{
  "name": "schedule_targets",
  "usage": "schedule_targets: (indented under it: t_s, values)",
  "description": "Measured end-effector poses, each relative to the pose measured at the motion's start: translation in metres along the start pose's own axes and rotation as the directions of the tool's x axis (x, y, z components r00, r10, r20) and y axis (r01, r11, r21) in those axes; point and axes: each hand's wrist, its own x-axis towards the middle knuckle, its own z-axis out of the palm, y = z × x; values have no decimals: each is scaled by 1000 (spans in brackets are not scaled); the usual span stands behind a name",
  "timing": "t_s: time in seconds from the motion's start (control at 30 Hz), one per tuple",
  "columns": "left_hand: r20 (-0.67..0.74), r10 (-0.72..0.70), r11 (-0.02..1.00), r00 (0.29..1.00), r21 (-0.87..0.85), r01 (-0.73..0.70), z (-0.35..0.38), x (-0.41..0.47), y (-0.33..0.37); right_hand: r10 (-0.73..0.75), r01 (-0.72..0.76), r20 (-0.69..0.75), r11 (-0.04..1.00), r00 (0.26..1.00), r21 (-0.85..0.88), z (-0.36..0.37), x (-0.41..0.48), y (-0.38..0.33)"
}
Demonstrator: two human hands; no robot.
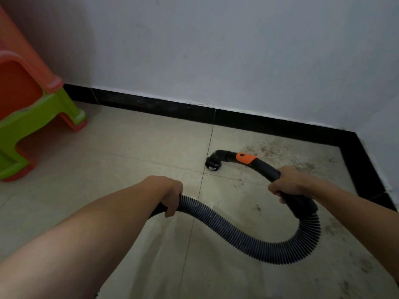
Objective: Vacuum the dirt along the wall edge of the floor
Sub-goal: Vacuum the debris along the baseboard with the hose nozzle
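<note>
My right hand (291, 183) grips the black curved vacuum handle (265, 167), which has an orange band (246, 158). Its round nozzle (212, 162) sits on the beige tiled floor (129, 152), left of a patch of brown dirt (276, 152) near the corner. My left hand (170, 195) holds the ribbed grey hose (237, 234), which loops down and around to the handle. More dirt specks (336, 231) lie along the right wall edge.
A black skirting board (172, 108) runs along the white wall (216, 50) and turns at the right corner (354, 139). Stacked orange and green plastic stools (36, 108) stand at the left against the wall.
</note>
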Motion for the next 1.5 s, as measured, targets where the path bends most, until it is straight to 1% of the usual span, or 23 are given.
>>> schedule_targets:
  t_s: [0.07,0.2,0.33,0.4,0.47,0.57,0.7,0.87,0.93,1.0,1.07,1.13,1.23,1.3,1.37,1.43,1.5]
  values:
    - [36,9,1000,999,18,-9,3,1,6,-16,18,67,999,998,-34,-4,-6,5]
    - [99,-15,1000,995,19,13,8,-1,6,-26,29,138,999,990,-19,-8,-14,10]
    - [125,-40,999,991,31,36,9,-5,2,-63,65,95,998,993,-16,3,-12,1]
    - [133,-46,999,990,34,42,12,-5,-1,-69,71,114,997,991,-12,4,-13,-3]
    - [199,-39,999,979,5,39,18,-3,-1,-50,55,164,998,985,-28,-2,-18,-3]
    - [322,-9,999,947,-36,22,28,-3,10,20,-4,226,998,974,-70,-19,-33,6]
    - [364,19,998,931,-56,1,25,-2,24,112,-82,253,989,961,-126,-36,-53,21]
    - [412,71,996,908,-75,-44,12,2,53,152,-96,279,974,948,-206,-48,-68,32]
    - [401,91,995,912,-61,-73,8,4,65,158,-112,229,973,961,-202,-56,-71,41]
    - [364,108,994,925,-53,-95,3,5,73,159,-136,111,972,981,-190,-65,-71,56]
    - [326,128,991,936,-66,-113,-1,8,78,170,-169,-4,970,985,-174,-73,-72,72]
    - [306,143,989,941,-70,-127,-6,10,81,189,-191,-33,979,982,-78,-74,-72,86]
    - [269,126,992,955,-33,-122,-10,10,78,221,-215,-83,973,972,81,-66,-65,102]
    - [212,100,995,972,-8,-100,-12,10,68,234,-203,-154,961,960,189,-60,-54,108]
    - [145,65,998,987,-4,-65,-15,10,53,262,-195,-187,928,947,317,-56,-40,108]
    - [101,32,999,994,-25,-30,-16,11,38,286,-195,-195,901,938,387,-55,-25,100]
    - [61,6,999,998,-32,-4,-16,12,28,289,-190,-198,894,937,405,-51,-7,87]
